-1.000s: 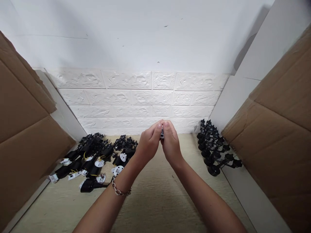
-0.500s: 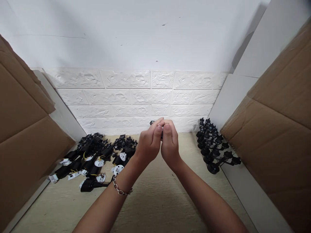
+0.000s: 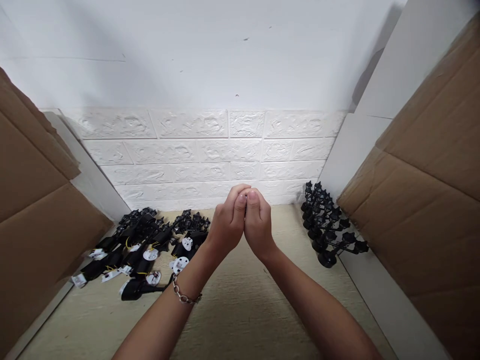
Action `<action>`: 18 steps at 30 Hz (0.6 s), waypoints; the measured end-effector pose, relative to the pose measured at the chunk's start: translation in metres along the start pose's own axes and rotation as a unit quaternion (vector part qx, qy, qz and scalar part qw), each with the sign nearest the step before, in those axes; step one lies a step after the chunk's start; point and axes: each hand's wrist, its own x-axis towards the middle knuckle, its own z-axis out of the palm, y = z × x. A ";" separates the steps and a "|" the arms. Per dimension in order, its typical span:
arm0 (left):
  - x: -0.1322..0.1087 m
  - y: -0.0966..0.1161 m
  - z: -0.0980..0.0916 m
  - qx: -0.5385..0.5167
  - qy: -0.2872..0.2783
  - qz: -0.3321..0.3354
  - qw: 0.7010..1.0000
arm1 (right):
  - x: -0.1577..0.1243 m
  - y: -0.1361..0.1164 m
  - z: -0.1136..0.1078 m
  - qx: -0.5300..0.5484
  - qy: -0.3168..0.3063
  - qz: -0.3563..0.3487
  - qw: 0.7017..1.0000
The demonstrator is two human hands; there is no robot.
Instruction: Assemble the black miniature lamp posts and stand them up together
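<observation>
Surface: pale, grained surface [image 3: 240,315], running from the near edge back to the wall.
Sides: left cardboard [image 3: 33,150] and right cardboard [image 3: 423,180] flank the work, perhaps propped there as screens.
Wrist: chain bracelet [image 3: 182,298] around the left wrist.
Heap: black housings [image 3: 132,291] lie on their sides at the left, mixed with white discs [image 3: 180,265] and yellow wires [image 3: 144,273]; probably heaped there to be within easy reach of the left hand.
Left hand: [image 3: 228,225] curled closed, pressed to the other hand, thumb upright; fingers folded inward.
Right hand: [image 3: 258,225] equally closed, thumb beside thumb. The 2 hands cup together above the surface, likely so both can press or steady a small part from opposite sides.
Small part: apparently clasped between the palms, covered by the fingers; its form and angle I cannot tell.
Row: black lantern-topped pieces [image 3: 327,259] with round bases stand grouped along the right side, presumably set apart so the 2 lots do not mix.
Behind the heap: small black pieces [image 3: 191,221] cluster near the wall.
Backdrop: brick-patterned wall [image 3: 210,150].
Writing: 0 readable brands or labels.
</observation>
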 end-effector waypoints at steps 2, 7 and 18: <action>0.001 -0.001 0.001 0.002 -0.003 0.007 1.000 | 0.000 0.002 0.001 -0.001 0.006 0.004 1.000; 0.002 -0.006 0.003 0.013 -0.008 0.011 1.000 | 0.001 0.007 0.001 -0.013 0.013 0.020 1.000; 0.007 -0.006 -0.006 0.006 -0.026 0.005 1.000 | 0.009 0.004 -0.005 -0.023 -0.049 0.006 0.999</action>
